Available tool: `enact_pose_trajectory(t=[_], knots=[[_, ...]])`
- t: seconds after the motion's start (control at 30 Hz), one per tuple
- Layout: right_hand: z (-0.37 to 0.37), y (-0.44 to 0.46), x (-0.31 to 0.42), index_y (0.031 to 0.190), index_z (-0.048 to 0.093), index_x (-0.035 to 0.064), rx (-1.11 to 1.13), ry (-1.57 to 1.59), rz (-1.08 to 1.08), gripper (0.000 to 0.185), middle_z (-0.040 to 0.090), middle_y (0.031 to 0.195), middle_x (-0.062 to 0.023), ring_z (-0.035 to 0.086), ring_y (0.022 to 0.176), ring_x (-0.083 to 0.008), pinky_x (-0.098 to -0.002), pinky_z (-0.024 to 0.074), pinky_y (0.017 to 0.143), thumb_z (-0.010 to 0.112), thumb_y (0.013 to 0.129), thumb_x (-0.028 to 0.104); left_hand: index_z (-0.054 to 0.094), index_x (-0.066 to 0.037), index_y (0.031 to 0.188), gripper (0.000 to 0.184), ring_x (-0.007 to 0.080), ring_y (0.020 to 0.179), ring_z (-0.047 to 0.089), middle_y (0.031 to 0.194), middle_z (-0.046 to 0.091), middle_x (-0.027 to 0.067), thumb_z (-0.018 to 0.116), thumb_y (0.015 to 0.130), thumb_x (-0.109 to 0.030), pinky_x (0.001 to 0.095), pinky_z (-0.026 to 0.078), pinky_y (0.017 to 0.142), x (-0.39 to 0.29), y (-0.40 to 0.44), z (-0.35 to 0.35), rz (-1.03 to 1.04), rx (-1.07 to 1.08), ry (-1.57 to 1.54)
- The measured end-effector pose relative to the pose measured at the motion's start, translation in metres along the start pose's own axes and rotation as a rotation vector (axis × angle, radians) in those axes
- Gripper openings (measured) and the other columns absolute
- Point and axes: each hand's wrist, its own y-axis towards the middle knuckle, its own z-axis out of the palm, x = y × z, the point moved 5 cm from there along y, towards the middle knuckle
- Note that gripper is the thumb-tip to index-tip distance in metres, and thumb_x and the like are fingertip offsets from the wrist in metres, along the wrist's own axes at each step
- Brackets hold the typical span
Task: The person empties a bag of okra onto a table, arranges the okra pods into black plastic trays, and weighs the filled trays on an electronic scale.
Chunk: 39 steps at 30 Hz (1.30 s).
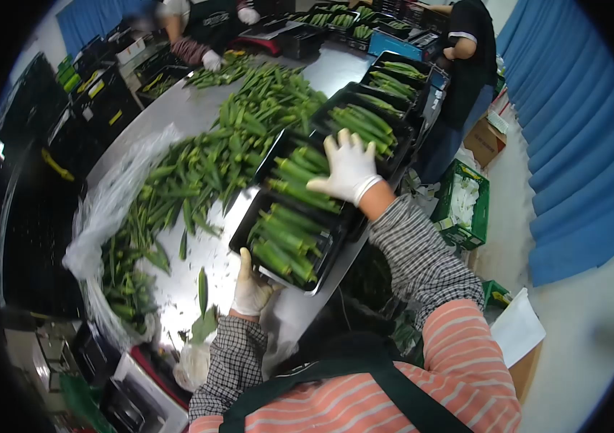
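Observation:
My left hand [250, 290], in a white glove, grips the near corner of a black tray [328, 270], thumb up at its side and fingers partly hidden beneath. Okra pods [281, 245] lie side by side in that tray. My right hand [350, 169], also gloved, is spread with fingers apart over the okra in a second tray [267, 162] just beyond. Whether its palm touches the pods I cannot tell. More filled trays [393, 79] run in a row away from me along the table's right side.
A long heap of loose okra [242, 123] covers the middle of the metal table [177, 296], with a clear plastic bag [116, 195] along its left edge. Co-workers stand at the far side [209, 29] and far right [465, 65]. A green crate [462, 206] stands on the floor at right.

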Motion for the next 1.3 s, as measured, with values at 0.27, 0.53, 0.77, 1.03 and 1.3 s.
enact_pose_trajectory(t=[0.27,0.53,0.77,1.03,1.3], knots=[[0.011,0.005,-0.021,0.132,0.041,0.0031,-0.071,0.105,-0.023,0.085,0.031,0.139,-0.0215,0.028,0.130,-0.0362,-0.0620,0.0169,0.103,0.063,0.070,0.057,0.045,-0.003,0.125,0.053,0.0265,0.101,0.059,0.117,0.057,0.0134,0.055,0.089,-0.040,0.0409,0.052,0.084,0.007,0.036,0.057,-0.008,-0.017,-0.052],[0.020,0.048,-0.070,0.133,0.041,0.0060,-0.042,0.087,-0.001,0.082,0.030,0.142,-0.0187,0.025,0.133,-0.0335,-0.0616,0.0119,0.105,0.060,0.073,0.058,0.048,-0.005,0.121,0.046,0.0235,0.098,0.059,0.112,0.058,0.0088,0.062,0.087,-0.032,0.0380,0.052,0.082,0.021,0.085,0.099,0.020,-0.029,-0.086],[0.030,0.112,-0.140,0.129,0.046,0.0081,-0.056,0.012,0.043,0.078,0.032,0.139,-0.0175,0.026,0.132,-0.0329,-0.0585,0.0137,0.106,0.061,0.071,0.058,0.048,-0.010,0.122,0.044,0.0245,0.103,0.057,0.114,0.058,0.0061,0.062,0.086,-0.031,0.0430,0.051,0.081,0.042,0.174,0.139,0.005,0.043,-0.102],[0.043,0.156,-0.198,0.123,0.051,0.0099,-0.066,-0.050,0.101,0.069,0.031,0.141,-0.0186,0.027,0.131,-0.0345,-0.0551,0.0188,0.106,0.062,0.072,0.055,0.047,-0.011,0.121,0.047,0.0277,0.095,0.061,0.110,0.059,0.0112,0.069,0.082,-0.025,0.0474,0.053,0.073,0.048,0.228,0.204,-0.023,-0.075,-0.026],[0.051,0.164,-0.217,0.121,0.054,0.0065,-0.120,-0.043,0.036,0.066,0.037,0.137,-0.0195,0.033,0.127,-0.0344,-0.0516,0.0260,0.103,0.065,0.071,0.049,0.023,0.007,0.131,0.099,0.0268,0.109,0.051,0.125,0.046,0.0197,0.083,0.063,-0.032,0.0368,0.047,0.089,0.062,0.268,0.177,0.129,-0.251,0.054]])
